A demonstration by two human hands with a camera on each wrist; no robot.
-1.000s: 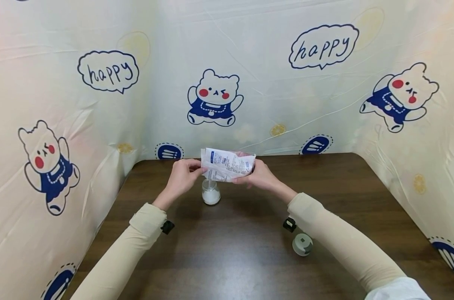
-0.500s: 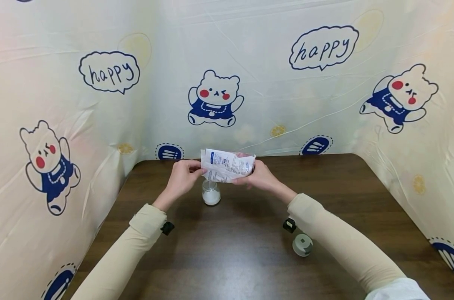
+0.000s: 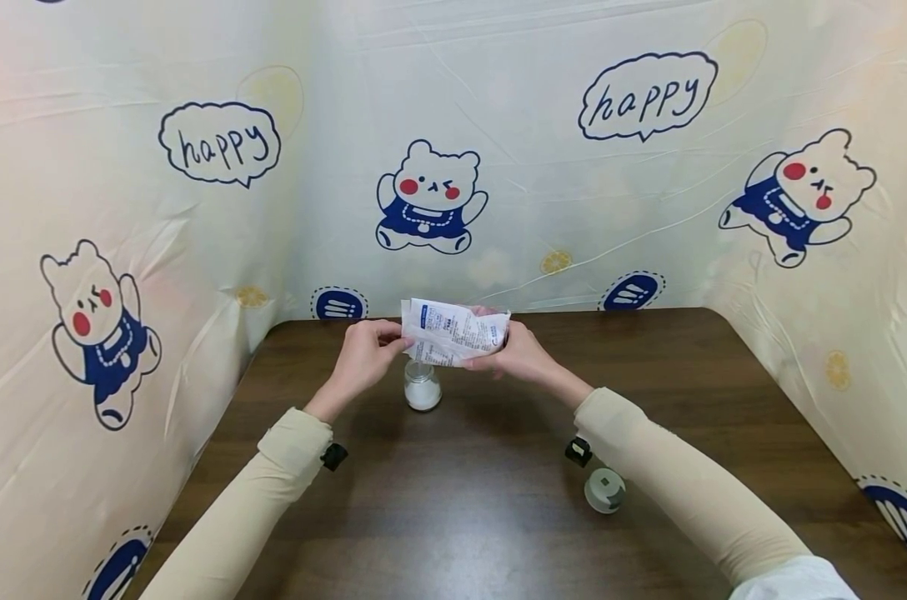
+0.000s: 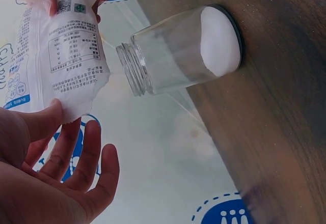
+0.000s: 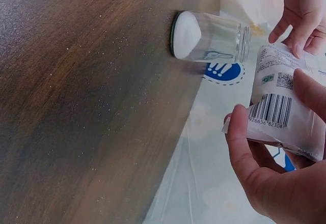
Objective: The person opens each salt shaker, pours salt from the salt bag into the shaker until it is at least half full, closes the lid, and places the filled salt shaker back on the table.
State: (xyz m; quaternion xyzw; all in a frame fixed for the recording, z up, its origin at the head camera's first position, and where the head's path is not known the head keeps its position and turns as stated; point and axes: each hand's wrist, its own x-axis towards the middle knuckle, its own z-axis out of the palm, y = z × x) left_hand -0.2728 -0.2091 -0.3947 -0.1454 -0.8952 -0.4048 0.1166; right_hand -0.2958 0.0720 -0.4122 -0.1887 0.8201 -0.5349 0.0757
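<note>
A printed white plastic bag (image 3: pixel 457 333) is held sideways above a small glass jar (image 3: pixel 422 385). My left hand (image 3: pixel 365 354) pinches the bag's torn end between thumb and forefinger, its other fingers spread loosely in the left wrist view. Around the bag's barcode end curls my right hand (image 5: pixel 277 183), thumb on one face and fingers underneath. The torn edge sits just over the mouth of the lidless, upright jar. White powder (image 4: pixel 220 40) fills the lower part of the jar, its surface sloping. How much the bag contains is hidden.
A round pale lid (image 3: pixel 604 490) lies on the dark wooden table (image 3: pixel 453 500), near my right forearm. Fine white grains (image 5: pixel 109 104) are scattered over the tabletop around the jar. A printed curtain (image 3: pixel 543 183) with bears and lettering stands behind the table and along both sides.
</note>
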